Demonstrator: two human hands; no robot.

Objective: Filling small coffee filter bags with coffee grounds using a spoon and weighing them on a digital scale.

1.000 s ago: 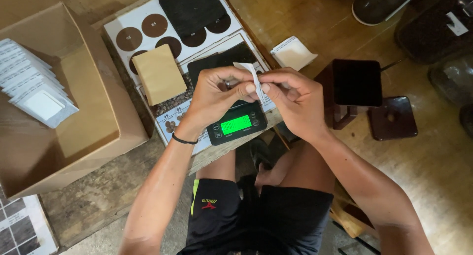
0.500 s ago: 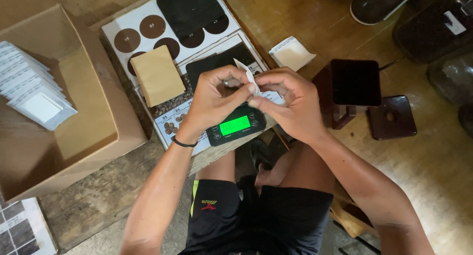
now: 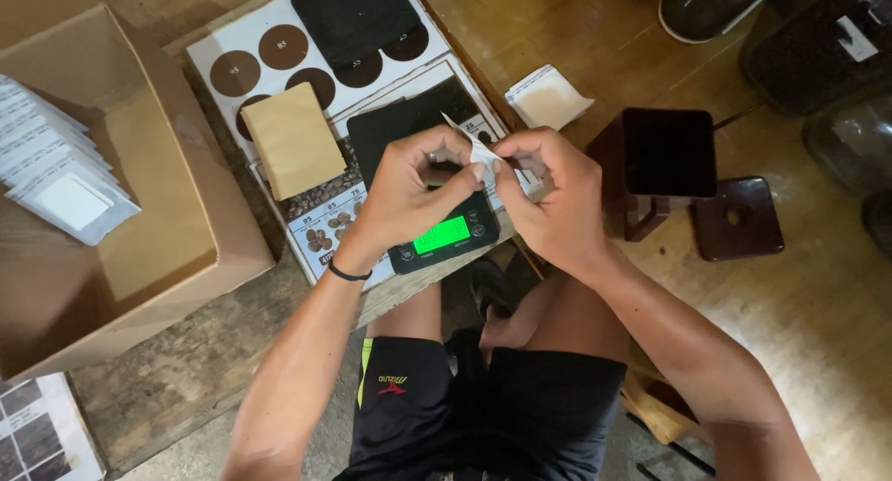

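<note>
Both hands meet above a black digital scale [image 3: 446, 235] with a lit green display. My left hand [image 3: 409, 193] and my right hand [image 3: 548, 197] pinch a small white paper filter bag [image 3: 476, 151] between their fingertips, holding it tilted over the scale's platform. A thin dark band circles my left wrist. The scale rests on printed charts with brown circles and bean pictures [image 3: 307, 63].
A tan paper pouch [image 3: 293, 139] lies left of the scale. An open cardboard box [image 3: 177, 230] at left holds several white filter bags [image 3: 56, 179]. Another white bag [image 3: 548, 97] lies behind. A dark red open container [image 3: 664, 160] and its lid [image 3: 739, 219] stand right; jars are far right.
My hands stay over the scale; the fingers have shifted on the white bag, which tilts a little differently.
</note>
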